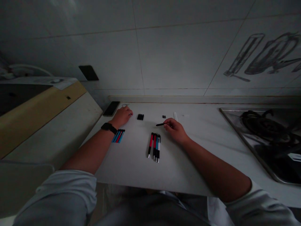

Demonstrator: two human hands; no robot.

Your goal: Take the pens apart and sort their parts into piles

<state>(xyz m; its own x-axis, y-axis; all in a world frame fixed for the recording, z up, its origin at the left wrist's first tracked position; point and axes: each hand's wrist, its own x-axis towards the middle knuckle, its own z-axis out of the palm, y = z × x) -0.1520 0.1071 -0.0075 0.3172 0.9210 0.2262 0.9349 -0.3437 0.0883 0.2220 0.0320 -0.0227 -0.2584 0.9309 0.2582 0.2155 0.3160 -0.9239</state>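
Note:
My right hand (174,129) pinches a slim black pen part (160,124) that points left above the white counter. On the left, my left hand (122,116) has its fingers curled together near the counter; what they hold, if anything, is too small to make out. Under its wrist lies a row of blue and red pen barrels (118,136). Several black grips (140,117) sit side by side between my hands. Several assembled pens (154,147), red, blue and white with black ends, lie in front of my right hand. Small dark pieces (164,116) and thin white sticks (175,116) rest behind it.
A dark phone (111,108) lies at the back left, beside a pale appliance (54,122). The tiled wall (171,56) rises behind the counter (131,169). A gas stove (265,141) is set into the right side.

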